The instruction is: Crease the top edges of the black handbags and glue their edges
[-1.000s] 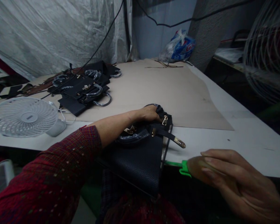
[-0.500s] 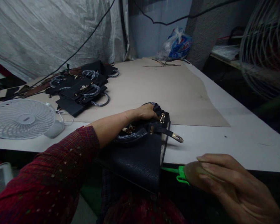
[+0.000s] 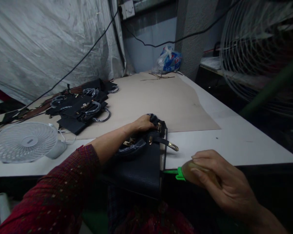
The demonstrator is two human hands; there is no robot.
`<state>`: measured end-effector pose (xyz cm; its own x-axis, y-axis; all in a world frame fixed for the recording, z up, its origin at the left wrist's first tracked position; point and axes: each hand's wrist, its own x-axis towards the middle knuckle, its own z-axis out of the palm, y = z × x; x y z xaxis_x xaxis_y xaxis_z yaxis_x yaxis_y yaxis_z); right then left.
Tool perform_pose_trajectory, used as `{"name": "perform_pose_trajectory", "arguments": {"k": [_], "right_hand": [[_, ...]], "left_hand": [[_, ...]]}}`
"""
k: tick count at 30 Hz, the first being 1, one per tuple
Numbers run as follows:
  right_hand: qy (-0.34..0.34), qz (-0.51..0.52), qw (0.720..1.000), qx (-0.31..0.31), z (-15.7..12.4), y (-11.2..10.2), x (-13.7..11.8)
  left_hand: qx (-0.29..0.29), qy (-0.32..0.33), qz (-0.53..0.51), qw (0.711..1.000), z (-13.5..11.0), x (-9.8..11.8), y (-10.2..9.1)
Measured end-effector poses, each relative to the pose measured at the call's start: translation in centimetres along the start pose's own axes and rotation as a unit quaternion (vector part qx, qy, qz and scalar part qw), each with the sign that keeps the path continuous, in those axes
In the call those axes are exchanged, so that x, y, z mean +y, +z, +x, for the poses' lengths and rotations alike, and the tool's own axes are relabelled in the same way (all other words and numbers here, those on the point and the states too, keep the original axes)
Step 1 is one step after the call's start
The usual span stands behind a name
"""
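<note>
A black leather handbag (image 3: 139,165) lies over the near edge of the white table (image 3: 224,143), its gold-tipped strap (image 3: 167,143) pointing right. My left hand (image 3: 143,124) is closed over the top of the bag near the handles and gold clasp. My right hand (image 3: 217,182) is closed round a green-tipped tool (image 3: 177,173) with a brownish grip. The green tip touches the bag's right side edge.
A pile of black handbags (image 3: 81,105) with wrapped handles lies at the back left on a sheet of brown card (image 3: 171,100). A small white fan (image 3: 24,141) sits at left. A large wire fan guard (image 3: 261,48) stands at right. A plastic bag (image 3: 167,61) rests at the far corner.
The view has tilted up and shifted. My right hand with the green tool has moved left, closer to the bag's edge. My left hand stays on the bag top.
</note>
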<state>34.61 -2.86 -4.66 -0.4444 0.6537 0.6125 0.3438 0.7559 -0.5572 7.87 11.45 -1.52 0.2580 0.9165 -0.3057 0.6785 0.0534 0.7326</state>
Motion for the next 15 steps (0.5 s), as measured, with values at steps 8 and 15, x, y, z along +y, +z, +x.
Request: {"name": "perform_pose_trajectory", "arguments": {"k": [8, 15], "right_hand": [[-0.033, -0.062, 0.996, 0.063, 2.2, -1.6, 0.3], [-0.046, -0.140, 0.982, 0.119, 4.4, -2.8, 2.6]], "left_hand": [[0.115, 0.024, 0.031, 0.993, -3.0, 6.0, -5.2], [0.211, 0.125, 0.101, 0.964, -5.1, 10.3, -7.0]]}}
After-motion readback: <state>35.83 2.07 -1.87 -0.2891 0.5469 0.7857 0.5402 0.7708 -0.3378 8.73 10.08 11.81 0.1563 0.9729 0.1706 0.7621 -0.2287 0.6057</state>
